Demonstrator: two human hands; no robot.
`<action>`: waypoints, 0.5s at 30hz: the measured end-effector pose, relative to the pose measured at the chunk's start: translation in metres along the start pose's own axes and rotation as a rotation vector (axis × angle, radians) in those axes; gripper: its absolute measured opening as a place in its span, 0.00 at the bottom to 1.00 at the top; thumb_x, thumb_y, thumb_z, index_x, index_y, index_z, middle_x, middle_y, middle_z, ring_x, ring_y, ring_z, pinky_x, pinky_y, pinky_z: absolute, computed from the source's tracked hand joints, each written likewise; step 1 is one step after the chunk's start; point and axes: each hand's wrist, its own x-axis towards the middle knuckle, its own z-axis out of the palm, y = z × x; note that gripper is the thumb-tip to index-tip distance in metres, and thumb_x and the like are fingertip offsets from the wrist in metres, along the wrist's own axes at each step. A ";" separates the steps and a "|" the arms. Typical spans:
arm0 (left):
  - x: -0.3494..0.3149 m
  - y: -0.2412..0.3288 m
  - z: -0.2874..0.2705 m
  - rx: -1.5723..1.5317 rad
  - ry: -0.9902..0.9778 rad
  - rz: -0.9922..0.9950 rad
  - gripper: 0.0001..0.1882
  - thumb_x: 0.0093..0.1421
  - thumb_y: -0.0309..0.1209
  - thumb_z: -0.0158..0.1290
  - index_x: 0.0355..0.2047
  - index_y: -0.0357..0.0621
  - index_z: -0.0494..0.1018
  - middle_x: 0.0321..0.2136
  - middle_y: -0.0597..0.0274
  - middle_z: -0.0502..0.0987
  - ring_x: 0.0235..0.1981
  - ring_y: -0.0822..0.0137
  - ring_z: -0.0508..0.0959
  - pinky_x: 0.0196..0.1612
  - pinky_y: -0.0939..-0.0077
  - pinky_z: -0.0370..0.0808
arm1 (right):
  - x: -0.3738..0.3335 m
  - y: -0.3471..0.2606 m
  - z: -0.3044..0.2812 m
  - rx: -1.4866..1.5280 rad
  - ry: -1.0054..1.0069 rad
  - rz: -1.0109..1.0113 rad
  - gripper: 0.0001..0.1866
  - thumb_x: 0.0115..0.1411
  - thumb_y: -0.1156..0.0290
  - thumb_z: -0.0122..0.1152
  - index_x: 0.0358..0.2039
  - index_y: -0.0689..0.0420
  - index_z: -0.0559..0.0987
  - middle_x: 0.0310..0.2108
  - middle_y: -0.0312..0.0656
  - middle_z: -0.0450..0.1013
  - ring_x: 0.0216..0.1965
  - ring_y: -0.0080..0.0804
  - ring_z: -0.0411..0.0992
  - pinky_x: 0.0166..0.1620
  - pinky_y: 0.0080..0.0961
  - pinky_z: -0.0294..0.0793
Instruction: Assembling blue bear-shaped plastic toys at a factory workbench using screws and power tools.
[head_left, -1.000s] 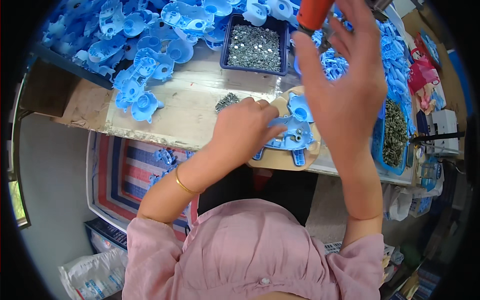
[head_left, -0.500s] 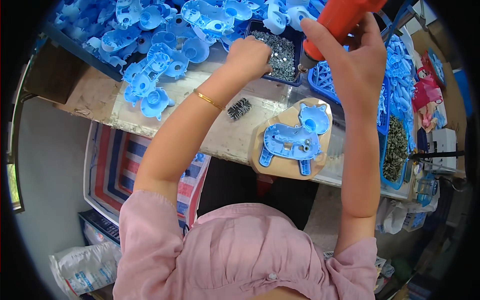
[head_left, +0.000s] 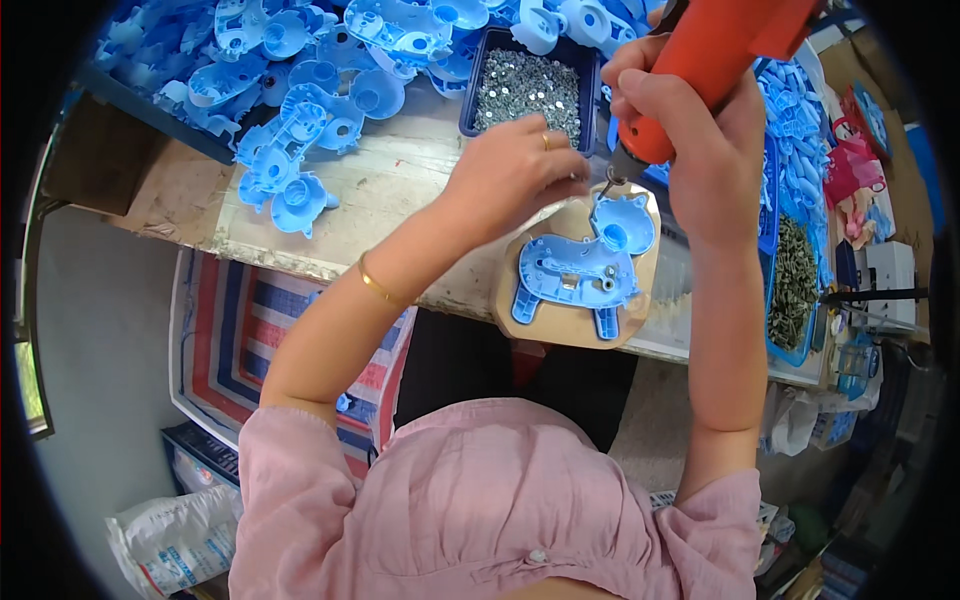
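My right hand [head_left: 700, 140] grips a red power screwdriver [head_left: 725, 55], tip pointing down and to the left. My left hand [head_left: 515, 180] is closed, fingertips brought together beside the screwdriver's tip; whatever they pinch is too small to make out. Just below both hands, a light-blue animal-shaped plastic shell half [head_left: 565, 270] lies hollow side up on a tan board [head_left: 640, 318]. Small metal parts sit inside the shell. Behind my left hand stands a dark blue tray [head_left: 468, 110] of small silvery screws or washers [head_left: 525, 85].
Blue plastic shells [head_left: 300, 110] are heaped at the far left. On the right stand more blue parts [head_left: 795, 120] and a blue bin of small metal pieces [head_left: 793, 285]. A striped red, white and blue sheet [head_left: 270, 340] lies below the table's left edge.
My left hand has come out of the tray, moving nearer and right to the screwdriver's tip. The screwdriver is slightly lower. My left arm now covers the dark bristly cluster's spot.
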 end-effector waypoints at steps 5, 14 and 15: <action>-0.015 0.025 -0.003 -0.202 0.023 -0.003 0.08 0.52 0.31 0.67 0.31 0.46 0.80 0.29 0.65 0.79 0.33 0.60 0.76 0.37 0.66 0.74 | -0.018 0.006 0.008 0.062 0.052 -0.099 0.14 0.57 0.80 0.63 0.43 0.66 0.72 0.25 0.39 0.75 0.21 0.22 0.73 0.27 0.19 0.72; -0.022 0.033 0.004 -0.282 0.059 -0.083 0.08 0.54 0.37 0.65 0.30 0.49 0.80 0.26 0.68 0.77 0.32 0.61 0.75 0.36 0.66 0.74 | -0.009 -0.012 0.034 -0.320 0.438 0.316 0.16 0.57 0.78 0.62 0.45 0.66 0.71 0.24 0.40 0.74 0.19 0.22 0.72 0.25 0.19 0.72; -0.021 0.034 0.005 -0.309 0.069 -0.084 0.08 0.55 0.37 0.65 0.31 0.49 0.80 0.26 0.68 0.77 0.32 0.61 0.75 0.36 0.65 0.74 | -0.021 0.004 0.013 0.158 0.116 -0.151 0.17 0.57 0.78 0.62 0.46 0.66 0.70 0.23 0.40 0.74 0.19 0.22 0.72 0.25 0.19 0.71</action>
